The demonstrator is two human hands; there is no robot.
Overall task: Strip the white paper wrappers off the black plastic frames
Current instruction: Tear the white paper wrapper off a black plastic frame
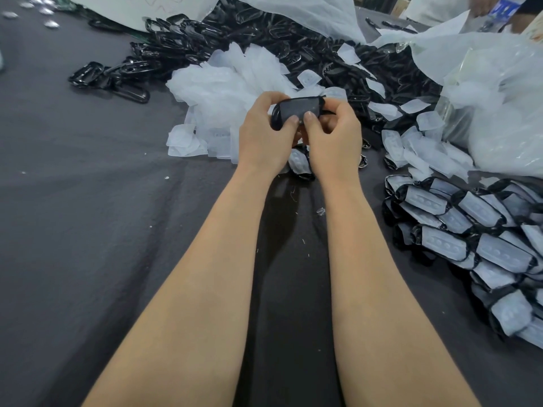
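Head view, bottle upper right, blue label too blurred to read, left hand and right hand together at centre, both gripping one black frame, thumbs pressing it

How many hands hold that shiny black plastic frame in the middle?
2: the left hand grips the shiny black plastic frame at its left end; the right hand pinches its right end. None seems hidden.
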